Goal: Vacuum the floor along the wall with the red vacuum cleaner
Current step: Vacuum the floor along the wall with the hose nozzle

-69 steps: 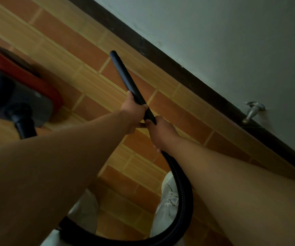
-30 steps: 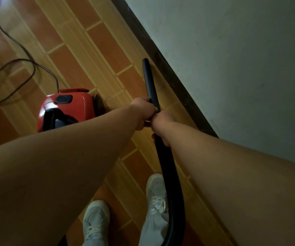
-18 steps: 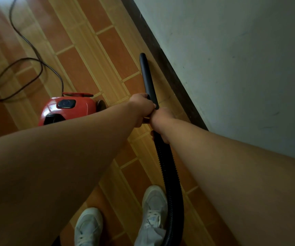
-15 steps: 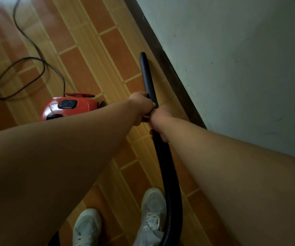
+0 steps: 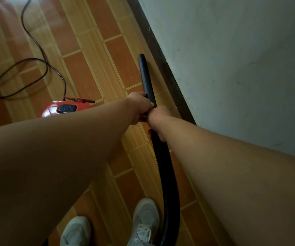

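Both hands grip the black wand (image 5: 147,80): the left hand (image 5: 139,105) ahead, the right hand (image 5: 158,119) just behind, where the hose (image 5: 168,174) begins. The wand tip lies on the floor (image 5: 97,71) beside the baseboard (image 5: 162,68). The vacuum (image 5: 63,108) sits left, its cord (image 5: 36,68) looped beyond.

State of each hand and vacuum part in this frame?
left hand: grips the wand, ahead of the right hand
right hand: grips where wand meets hose
wand: tip pointing along the dark skirting
hose: curves back past a shoe
red vacuum cleaner: on floor, partly hidden
cord: loosely looped on floor
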`<move>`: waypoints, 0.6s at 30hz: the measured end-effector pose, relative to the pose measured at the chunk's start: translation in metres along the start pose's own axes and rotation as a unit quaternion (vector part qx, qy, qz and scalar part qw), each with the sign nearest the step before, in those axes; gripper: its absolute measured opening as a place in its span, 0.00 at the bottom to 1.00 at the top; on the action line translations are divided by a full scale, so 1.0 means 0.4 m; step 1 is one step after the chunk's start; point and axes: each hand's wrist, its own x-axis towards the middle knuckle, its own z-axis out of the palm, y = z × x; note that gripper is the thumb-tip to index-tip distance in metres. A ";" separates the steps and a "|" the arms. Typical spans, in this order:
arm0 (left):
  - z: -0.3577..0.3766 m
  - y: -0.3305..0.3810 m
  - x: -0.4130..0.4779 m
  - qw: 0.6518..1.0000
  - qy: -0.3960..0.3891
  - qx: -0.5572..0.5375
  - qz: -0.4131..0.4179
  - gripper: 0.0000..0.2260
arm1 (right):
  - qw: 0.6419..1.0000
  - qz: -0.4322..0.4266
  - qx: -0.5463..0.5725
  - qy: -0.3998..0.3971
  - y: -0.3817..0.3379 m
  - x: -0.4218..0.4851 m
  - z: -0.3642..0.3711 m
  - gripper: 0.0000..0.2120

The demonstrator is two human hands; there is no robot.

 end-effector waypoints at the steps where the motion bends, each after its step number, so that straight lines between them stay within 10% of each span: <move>1: 0.006 -0.005 -0.004 1.000 -0.005 -0.001 -0.002 0.27 | 1.000 -0.002 -0.001 0.004 0.010 -0.004 -0.004 0.12; 18: 0.021 -0.045 -0.077 0.999 -0.040 0.006 -0.028 0.28 | 0.998 0.023 -0.044 0.025 0.060 -0.075 -0.016 0.14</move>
